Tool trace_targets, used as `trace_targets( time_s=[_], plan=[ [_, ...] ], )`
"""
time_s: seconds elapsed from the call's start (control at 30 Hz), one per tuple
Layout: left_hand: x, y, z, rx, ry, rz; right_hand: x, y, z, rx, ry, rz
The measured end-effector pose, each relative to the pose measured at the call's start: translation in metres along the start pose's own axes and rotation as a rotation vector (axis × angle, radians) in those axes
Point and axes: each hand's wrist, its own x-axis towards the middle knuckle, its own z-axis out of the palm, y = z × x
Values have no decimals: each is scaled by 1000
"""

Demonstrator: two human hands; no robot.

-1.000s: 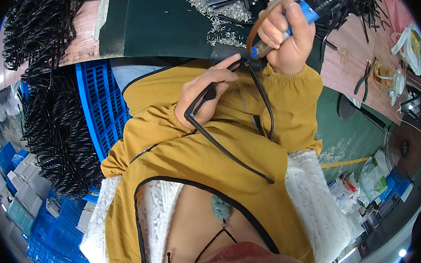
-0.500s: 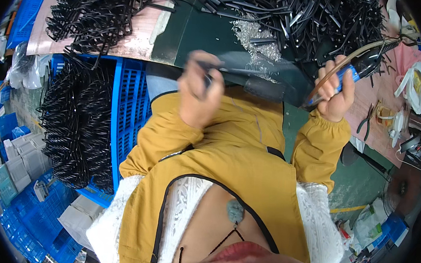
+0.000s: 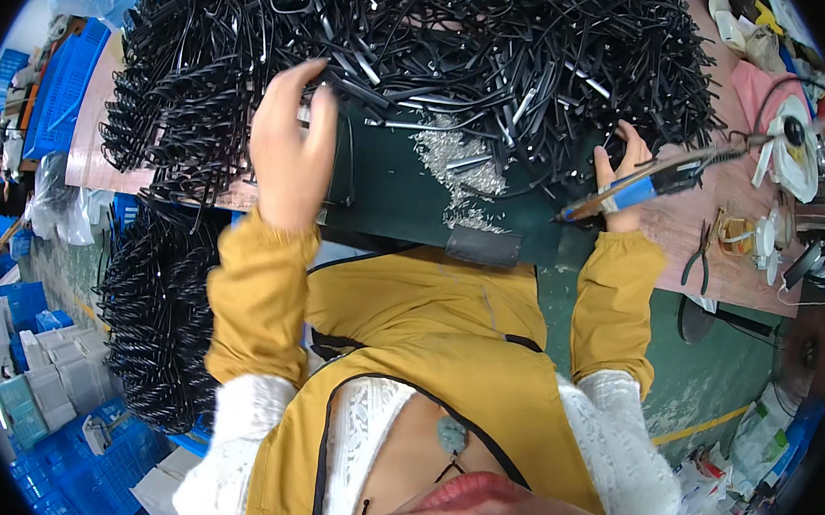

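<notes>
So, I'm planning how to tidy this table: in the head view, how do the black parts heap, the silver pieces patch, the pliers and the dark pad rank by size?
1. Black parts heap
2. Silver pieces patch
3. Pliers and dark pad: too alike to rank

Dark pliers [image 3: 704, 248], pink cloth [image 3: 753, 89], clear plastic bag [image 3: 57, 202], round fan [image 3: 806, 343]

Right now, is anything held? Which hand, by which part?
Left hand: open near the black parts, no hold visible. Right hand: can't tell; the blue-bodied tool crosses in front of it, any grip unclear.
</notes>
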Motion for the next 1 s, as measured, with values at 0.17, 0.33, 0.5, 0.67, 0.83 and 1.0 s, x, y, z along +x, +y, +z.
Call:
trace_targets(
  time_s=[0.17, 0.33, 0.5, 0.67, 0.83, 1.0],
  plan=[
    [156, -7, 76, 347, -216, 242, 2, -1, 4, 87, -5, 285],
    [206, -28, 159, 616, -442, 198, -2, 13, 7, 317, 96, 257],
    [200, -6, 163, 492, -382, 183, -6, 22, 11, 695, 260, 349],
    [155, 41, 88, -79, -205, 86, -3, 20, -32, 574, 350, 553],
    [60, 65, 15, -580, -73, -182, -19, 17, -61, 229, -53, 546],
    [-34, 81, 32, -869, -71, -641, -24, 17, -41, 123, -50, 119]
  ],
)
